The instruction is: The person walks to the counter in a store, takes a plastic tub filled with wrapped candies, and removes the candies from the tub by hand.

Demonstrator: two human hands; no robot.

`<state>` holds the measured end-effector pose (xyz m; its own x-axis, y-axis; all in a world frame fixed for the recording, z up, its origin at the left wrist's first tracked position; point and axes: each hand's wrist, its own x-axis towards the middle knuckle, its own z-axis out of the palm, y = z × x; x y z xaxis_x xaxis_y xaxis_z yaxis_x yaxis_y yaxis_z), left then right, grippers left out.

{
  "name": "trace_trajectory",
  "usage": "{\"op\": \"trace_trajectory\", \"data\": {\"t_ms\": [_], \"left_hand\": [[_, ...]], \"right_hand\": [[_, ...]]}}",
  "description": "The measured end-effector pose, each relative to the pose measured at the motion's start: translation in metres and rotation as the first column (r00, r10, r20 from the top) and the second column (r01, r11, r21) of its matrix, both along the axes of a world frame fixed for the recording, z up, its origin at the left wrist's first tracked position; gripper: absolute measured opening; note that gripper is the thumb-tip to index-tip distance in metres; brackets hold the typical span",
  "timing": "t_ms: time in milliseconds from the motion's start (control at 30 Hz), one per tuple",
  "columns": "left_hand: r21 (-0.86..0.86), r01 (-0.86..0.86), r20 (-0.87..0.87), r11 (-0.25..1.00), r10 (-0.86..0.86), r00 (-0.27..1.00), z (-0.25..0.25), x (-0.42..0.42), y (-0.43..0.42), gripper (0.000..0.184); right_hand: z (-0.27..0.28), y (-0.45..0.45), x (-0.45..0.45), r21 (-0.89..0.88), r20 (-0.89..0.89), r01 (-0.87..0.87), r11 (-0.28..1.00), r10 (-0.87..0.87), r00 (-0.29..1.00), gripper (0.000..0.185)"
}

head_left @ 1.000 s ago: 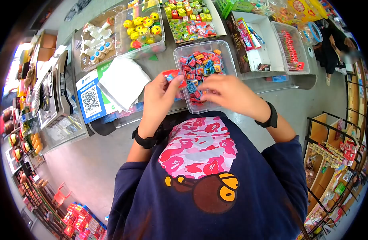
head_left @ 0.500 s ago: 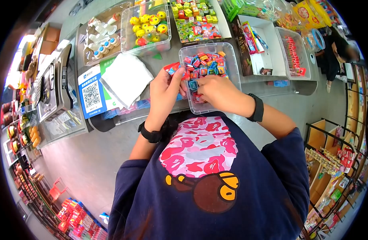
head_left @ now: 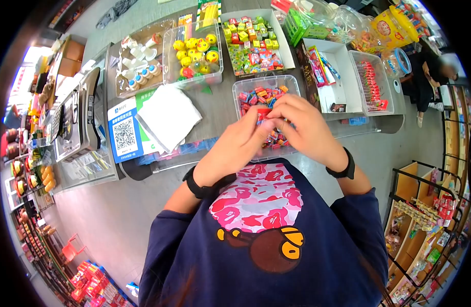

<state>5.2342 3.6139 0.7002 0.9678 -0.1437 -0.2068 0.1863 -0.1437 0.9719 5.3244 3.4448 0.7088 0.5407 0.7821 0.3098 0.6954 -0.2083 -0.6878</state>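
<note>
A small red packet (head_left: 263, 113) sits between the thumb and fingers of my left hand (head_left: 240, 143), above the clear plastic bin. My right hand (head_left: 309, 128) meets it from the other side, fingers bent and pinched together close to the packet. Whatever lies between the right fingertips is hidden. Beneath both hands, the clear bin (head_left: 236, 88) holds many small wrapped candies (head_left: 262, 95) in red, blue and orange. My hands cover much of the bin's middle.
A white paper bag (head_left: 169, 117) lies beside a blue QR-code sign (head_left: 125, 130) on the left. Behind are a bin of yellow balls (head_left: 194, 51) and a box of yellow and red candies (head_left: 253, 38). An open white box (head_left: 340, 97) stands right. Another person (head_left: 425, 77) is farther right.
My right hand has come up out of the candies to the red packet. My left hand has moved right with the packet, over the bin. The view has shifted slightly.
</note>
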Motion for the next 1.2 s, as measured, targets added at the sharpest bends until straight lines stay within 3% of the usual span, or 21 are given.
{"op": "trace_trajectory", "data": {"t_ms": [167,233,300,333,433,533,600,700,733,767,833,867,933,967,1033,1100,1167,1200], "left_hand": [[-0.003,0.096,-0.094,0.995,-0.096,0.991,0.000,0.014,0.014,0.035],[0.116,0.148,-0.086,0.982,-0.138,0.987,0.000,0.024,0.024,0.033],[0.161,0.070,-0.108,0.984,-0.053,0.993,0.009,0.050,0.033,0.034],[0.248,0.088,-0.035,0.965,-0.082,0.996,0.011,0.069,0.038,0.035],[0.567,0.011,0.106,0.824,-0.086,0.991,-0.004,0.135,0.043,0.049],[0.628,0.159,0.000,0.762,-0.205,0.979,-0.030,0.201,0.040,0.055],[0.715,0.298,-0.116,0.632,-0.313,0.943,-0.060,0.233,0.037,0.056],[0.729,0.292,-0.130,0.619,-0.293,0.947,-0.047,0.234,0.025,0.062],[0.778,0.268,-0.099,0.568,-0.311,0.945,-0.048,0.236,0.024,0.076],[0.777,0.277,-0.106,0.565,-0.317,0.942,-0.049,0.235,0.024,0.076],[0.740,0.286,-0.064,0.609,-0.359,0.931,-0.050,0.232,0.031,0.091],[0.677,0.340,-0.147,0.653,-0.332,0.932,-0.029,0.219,0.032,0.092],[0.617,0.145,0.070,0.774,-0.237,0.969,-0.025,0.192,0.049,0.088],[0.566,0.050,0.154,0.823,-0.165,0.974,0.006,0.162,0.046,0.077],[0.522,-0.116,0.352,0.845,-0.090,0.932,0.017,0.115,0.052,0.055],[0.562,-0.252,0.410,0.788,-0.001,0.912,0.016,0.064,0.048,0.052],[0.540,-0.323,0.395,0.777,0.106,0.913,0.002,0.022,0.037,0.053],[0.519,-0.327,0.294,0.789,0.194,0.936,-0.005,0.005,0.029,0.061]], "right_hand": [[-0.002,-0.004,0.000,-0.003,-0.021,0.092,0.996,-0.092,0.996,0.012],[0.000,-0.008,0.001,0.057,-0.155,0.196,0.979,-0.186,0.970,0.015],[0.003,-0.019,0.003,0.075,-0.159,0.240,0.968,-0.226,0.961,0.014],[0.002,-0.024,0.003,0.107,-0.191,0.299,0.948,-0.276,0.942,0.013],[-0.009,-0.036,0.004,0.162,-0.186,0.358,0.919,-0.328,0.926,0.012],[-0.020,-0.044,-0.002,0.159,-0.165,0.392,0.906,-0.367,0.915,0.010],[-0.024,-0.049,-0.006,0.142,-0.179,0.385,0.912,-0.359,0.916,0.010],[-0.026,-0.056,-0.012,0.104,-0.197,0.412,0.905,-0.387,0.901,0.011],[-0.028,-0.058,-0.014,0.117,-0.214,0.414,0.903,-0.385,0.898,0.011],[-0.029,-0.060,-0.015,0.116,-0.221,0.421,0.900,-0.390,0.894,0.011],[-0.031,-0.063,-0.016,0.145,-0.210,0.428,0.892,-0.395,0.894,0.012],[-0.032,-0.065,-0.016,0.143,-0.215,0.430,0.891,-0.396,0.893,0.012],[-0.033,-0.068,-0.017,0.156,-0.212,0.457,0.876,-0.423,0.881,0.014],[-0.032,-0.070,-0.017,0.145,-0.222,0.453,0.879,-0.418,0.881,0.014],[-0.029,-0.073,-0.014,0.139,-0.113,0.448,0.883,-0.435,0.893,0.015],[-0.026,-0.071,-0.012,0.110,-0.106,0.444,0.889,-0.434,0.895,0.016],[-0.023,-0.064,-0.011,0.147,-0.302,0.462,0.874,-0.405,0.863,0.017],[-0.020,-0.061,-0.009,0.126,-0.292,0.406,0.905,-0.357,0.887,0.018]]}}
